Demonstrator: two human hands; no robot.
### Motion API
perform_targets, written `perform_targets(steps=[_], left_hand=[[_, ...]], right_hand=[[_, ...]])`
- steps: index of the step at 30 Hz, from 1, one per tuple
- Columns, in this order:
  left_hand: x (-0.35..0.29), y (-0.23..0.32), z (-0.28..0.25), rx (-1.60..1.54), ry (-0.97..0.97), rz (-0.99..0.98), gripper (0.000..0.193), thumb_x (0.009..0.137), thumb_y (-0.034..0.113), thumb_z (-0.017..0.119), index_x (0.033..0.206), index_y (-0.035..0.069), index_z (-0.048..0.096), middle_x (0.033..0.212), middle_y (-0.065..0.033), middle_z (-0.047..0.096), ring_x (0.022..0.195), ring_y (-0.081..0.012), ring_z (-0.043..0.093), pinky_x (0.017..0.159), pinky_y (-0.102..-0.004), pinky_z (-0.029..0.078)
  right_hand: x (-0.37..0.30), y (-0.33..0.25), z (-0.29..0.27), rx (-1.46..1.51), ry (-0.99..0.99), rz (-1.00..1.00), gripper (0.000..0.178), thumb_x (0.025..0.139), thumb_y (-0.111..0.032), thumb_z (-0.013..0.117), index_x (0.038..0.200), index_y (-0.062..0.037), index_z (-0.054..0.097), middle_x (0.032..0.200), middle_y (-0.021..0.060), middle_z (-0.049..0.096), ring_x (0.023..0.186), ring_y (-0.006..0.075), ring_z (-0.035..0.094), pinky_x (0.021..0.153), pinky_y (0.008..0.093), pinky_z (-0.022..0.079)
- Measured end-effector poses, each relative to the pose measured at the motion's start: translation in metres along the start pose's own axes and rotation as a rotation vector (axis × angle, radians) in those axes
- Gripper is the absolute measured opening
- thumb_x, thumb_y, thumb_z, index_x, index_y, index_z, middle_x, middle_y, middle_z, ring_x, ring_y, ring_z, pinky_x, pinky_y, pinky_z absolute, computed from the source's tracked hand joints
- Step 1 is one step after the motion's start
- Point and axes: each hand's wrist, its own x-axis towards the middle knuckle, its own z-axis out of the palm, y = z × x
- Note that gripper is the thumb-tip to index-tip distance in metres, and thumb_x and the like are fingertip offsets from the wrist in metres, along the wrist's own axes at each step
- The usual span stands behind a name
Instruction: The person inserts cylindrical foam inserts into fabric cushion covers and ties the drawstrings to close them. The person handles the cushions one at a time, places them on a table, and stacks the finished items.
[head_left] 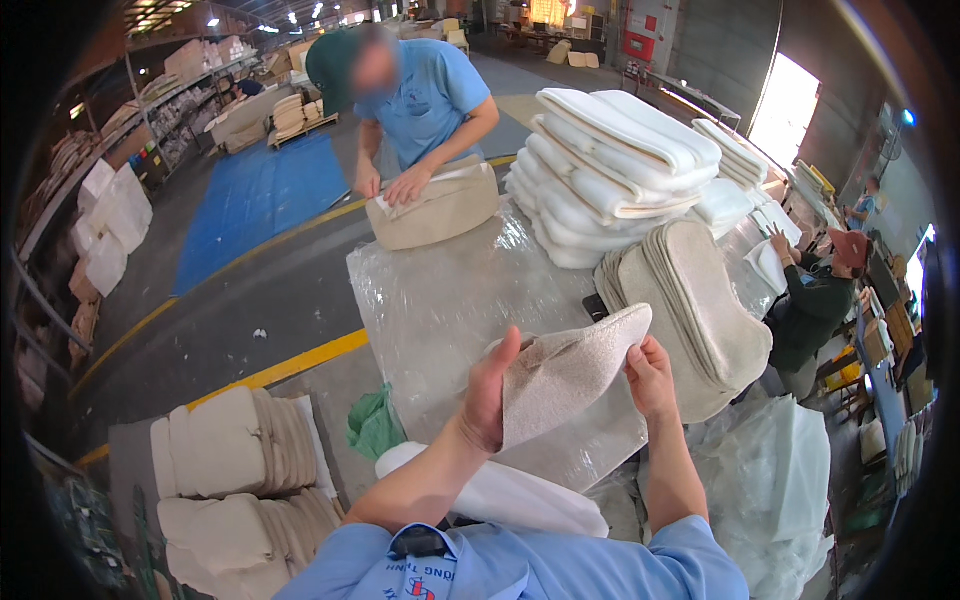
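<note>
A beige, coarse-textured fabric cover (565,375) is lifted over the plastic-wrapped table (440,340), tilted with its narrow end up to the right. My left hand (487,395) grips its left side, thumb pointing up and the other fingers hidden by the fabric. At the upper right end, my right hand (650,378) pinches the edge between thumb and fingers. Just beyond that hand lies a stack of similar flat beige covers (690,300). Behind them rises a tall pile of folded white padding sheets (620,160).
Across the table a co-worker (430,100) handles a beige cushion piece (440,210) with white material. Stacked beige pieces (240,440) stand at lower left, near a green plastic bag (375,420). A white roll (490,490) lies before me; clear plastic (760,490) heaps at right.
</note>
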Motion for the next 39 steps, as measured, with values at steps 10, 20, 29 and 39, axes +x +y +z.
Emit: perform_targets(steps=[10, 20, 29, 39], left_hand=[[-0.025, -0.003, 0.011, 0.396, 0.15, -0.006, 0.05, 0.101, 0.038, 0.062, 0.134, 0.0, 0.059, 0.123, -0.011, 0.069, 0.111, -0.0211, 0.069, 0.097, -0.0359, 0.054], [-0.088, -0.024, -0.027, -0.261, 0.139, -0.21, 0.043, 0.105, 0.031, 0.056, 0.134, 0.001, 0.06, 0.127, -0.0136, 0.069, 0.117, -0.0257, 0.067, 0.105, -0.0427, 0.052], [-0.164, -0.071, -0.039, -0.26, -0.06, -0.191, 0.039, 0.101, 0.025, 0.057, 0.128, -0.002, 0.064, 0.129, -0.0121, 0.068, 0.115, -0.0231, 0.066, 0.105, -0.0382, 0.049], [-0.215, -0.076, -0.052, -0.111, 0.651, 0.149, 0.027, 0.105, 0.026, 0.061, 0.112, 0.003, 0.072, 0.114, -0.004, 0.07, 0.108, -0.012, 0.059, 0.098, -0.0277, 0.044]], right_hand=[[-0.027, 0.002, 0.037, 0.02, 0.124, -0.028, 0.018, 0.102, -0.019, 0.066, 0.116, -0.0071, 0.069, 0.101, -0.0053, 0.072, 0.083, 0.0015, 0.061, 0.069, 0.0187, 0.042], [-0.09, -0.133, 0.046, -0.754, 0.027, 0.003, 0.011, 0.096, -0.011, 0.068, 0.103, -0.0033, 0.071, 0.09, -0.004, 0.061, 0.083, 0.0062, 0.056, 0.07, 0.025, 0.043], [-0.045, -0.2, 0.172, -0.459, -1.124, 0.436, 0.037, 0.092, -0.039, 0.077, 0.077, -0.009, 0.062, 0.066, 0.0043, 0.06, 0.055, 0.016, 0.059, 0.049, 0.0297, 0.041], [-0.06, 0.059, 0.277, -0.197, -0.516, 0.774, 0.03, 0.103, -0.035, 0.065, 0.114, -0.0111, 0.052, 0.098, 0.0069, 0.065, 0.086, 0.0209, 0.07, 0.077, 0.0397, 0.06]])
